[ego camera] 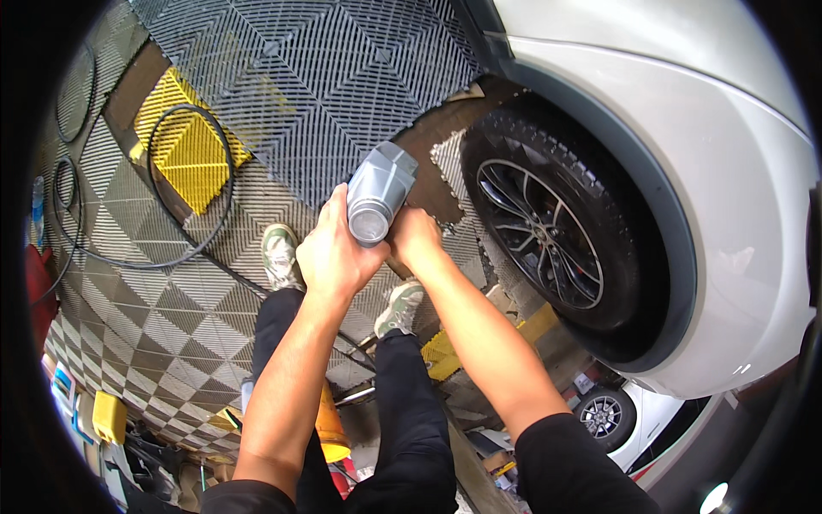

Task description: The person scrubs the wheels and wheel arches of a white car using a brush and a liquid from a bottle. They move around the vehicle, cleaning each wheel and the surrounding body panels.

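Both my hands are on a grey plastic bottle (384,177), whose round capped or open end points towards me. My left hand (334,247) grips its left side, with the thumb below the round end. At the bottle's right side is my right hand (414,239), its fingers curled and partly hidden behind the bottle, so their hold is hard to see. To the right stands a white car (738,193) with a black tire (642,257) and a multi-spoke wheel rim (542,234).
A black hose (151,262) loops over the grid floor tiles (308,77) at left. Behind me are an orange bucket (332,427), a yellow jerrycan (109,417) and assorted clutter. A second white car (648,417) stands at lower right.
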### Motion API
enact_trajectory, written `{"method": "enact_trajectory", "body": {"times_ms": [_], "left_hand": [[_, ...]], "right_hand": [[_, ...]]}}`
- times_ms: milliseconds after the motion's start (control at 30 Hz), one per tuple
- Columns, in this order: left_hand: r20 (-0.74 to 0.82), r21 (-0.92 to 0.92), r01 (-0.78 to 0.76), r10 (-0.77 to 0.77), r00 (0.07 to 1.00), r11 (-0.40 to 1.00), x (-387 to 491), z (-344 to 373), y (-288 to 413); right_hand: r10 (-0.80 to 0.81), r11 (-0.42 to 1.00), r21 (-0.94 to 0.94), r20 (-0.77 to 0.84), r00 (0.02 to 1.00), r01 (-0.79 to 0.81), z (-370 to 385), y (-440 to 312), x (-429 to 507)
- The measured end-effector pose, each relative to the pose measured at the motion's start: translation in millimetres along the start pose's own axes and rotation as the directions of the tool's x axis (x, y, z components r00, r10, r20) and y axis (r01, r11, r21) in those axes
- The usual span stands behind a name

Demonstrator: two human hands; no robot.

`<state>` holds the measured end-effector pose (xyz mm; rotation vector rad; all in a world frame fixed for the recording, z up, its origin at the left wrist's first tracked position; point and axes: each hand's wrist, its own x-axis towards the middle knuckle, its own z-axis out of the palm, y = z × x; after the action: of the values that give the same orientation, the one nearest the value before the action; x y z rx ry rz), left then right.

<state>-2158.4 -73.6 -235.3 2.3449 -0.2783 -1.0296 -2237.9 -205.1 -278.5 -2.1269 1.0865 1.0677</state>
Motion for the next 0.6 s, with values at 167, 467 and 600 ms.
{"method": "enact_trajectory", "body": {"times_ms": [167, 467, 600], "left_hand": [[-0.012, -0.002, -0.001, 0.001, 1.0, 1.0, -25, 28, -4], [-0.16, 0.158, 0.119, -0.093, 0.983, 0.98, 53, 8, -17], [-0.137, 0.232, 0.229, -0.201, 0.97, 0.945, 125, -10, -18]], "right_hand": [[-0.022, 0.978, 0.207, -0.071, 0.997, 0.037, 36, 57, -23], [0.13, 0.415, 0.873, 0.22, 0.967, -0.255, -43, 86, -74], [0.12, 0.09, 0.989, 0.104, 0.987, -0.116, -91, 51, 0]]}}
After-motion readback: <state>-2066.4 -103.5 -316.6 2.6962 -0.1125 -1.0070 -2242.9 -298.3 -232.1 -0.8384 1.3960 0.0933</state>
